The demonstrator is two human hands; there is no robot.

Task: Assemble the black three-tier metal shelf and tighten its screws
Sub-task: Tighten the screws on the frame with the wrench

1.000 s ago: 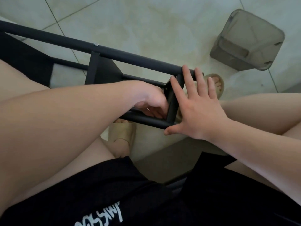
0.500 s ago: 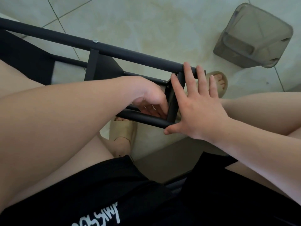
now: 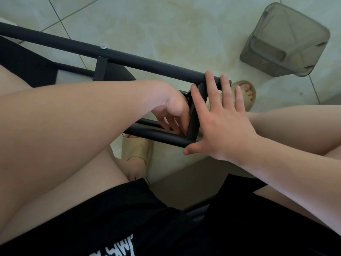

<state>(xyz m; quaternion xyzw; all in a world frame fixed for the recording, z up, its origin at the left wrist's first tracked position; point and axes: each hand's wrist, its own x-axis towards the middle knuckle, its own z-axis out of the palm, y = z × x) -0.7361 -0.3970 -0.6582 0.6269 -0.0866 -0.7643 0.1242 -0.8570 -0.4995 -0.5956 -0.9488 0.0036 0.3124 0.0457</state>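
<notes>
Since the earlier frames, the left hand [image 3: 171, 109] is reaching slightly deeper into the frame corner. The right hand [image 3: 225, 122] is staying in place.

Nearest the camera, a black garment [image 3: 129, 218] with white lettering is covering the lap, and both bare forearms are extending forward from it.

The left hand is working inside the shelf [image 3: 147, 64], with its fingers curling downward at the joint where the lower tube [image 3: 156, 134] is meeting the crossbar [image 3: 193, 115]. Whether those fingers are holding anything cannot be told.

The right hand is lying flat and spread wide against the outer side of the crossbar, holding nothing. Its fingertips are resting over the end of the upper tube [image 3: 175, 71], and its thumb is touching the end of the lower tube.

The shelf is lying on its side between the knees, above the tiled floor [image 3: 166, 24], and is running off the left edge. A silver screw [image 3: 103, 47] is sitting in the upper tube.

Two beige sandals [image 3: 136, 148] are resting on the floor. Farthest away, a grey translucent bin [image 3: 284, 39] is standing well apart from the shelf.
</notes>
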